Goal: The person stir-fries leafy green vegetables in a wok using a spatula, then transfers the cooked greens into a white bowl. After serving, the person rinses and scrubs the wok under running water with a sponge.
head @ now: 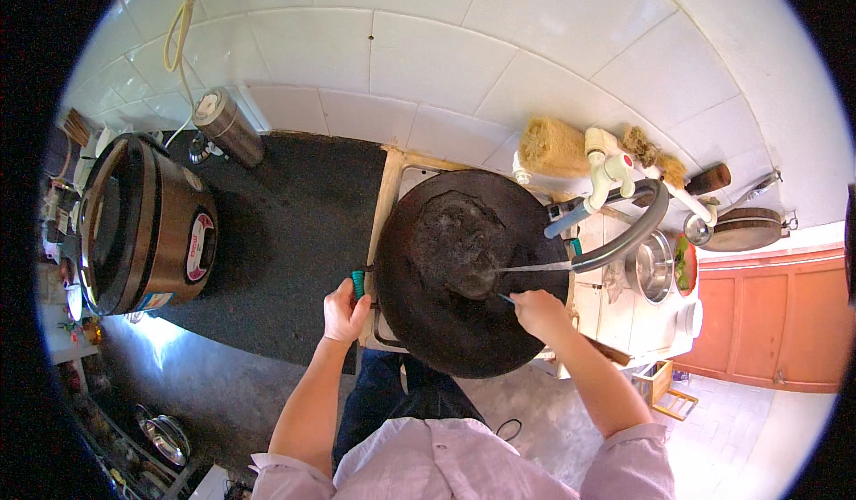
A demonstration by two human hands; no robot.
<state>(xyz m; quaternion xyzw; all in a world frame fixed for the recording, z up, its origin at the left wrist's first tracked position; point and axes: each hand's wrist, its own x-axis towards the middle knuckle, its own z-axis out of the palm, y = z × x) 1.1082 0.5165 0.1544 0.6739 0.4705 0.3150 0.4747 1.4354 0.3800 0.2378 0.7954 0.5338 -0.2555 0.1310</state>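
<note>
A large dark wok [461, 339] rests over the sink [409, 178] in front of me, with a pool of water [461, 242] in its bottom. My left hand [346, 313] grips its teal-wrapped handle [358, 285]. In my right hand [540, 314] is a thin bluish tool [506, 298], mostly hidden by the fingers; its tip points into the wok near the water. A curved metal spout [655, 222] pours a stream of water [535, 267] into the wok from the right. The wok's other teal handle [576, 246] shows beside the spout.
A rice cooker [170, 226] and a metal flask [231, 129] stand on the black counter [294, 232] at left. A white tap [605, 172] and a loofah [552, 146] are at the wall. Right of the sink are a steel bowl [650, 266] and a red-rimmed basin [692, 273].
</note>
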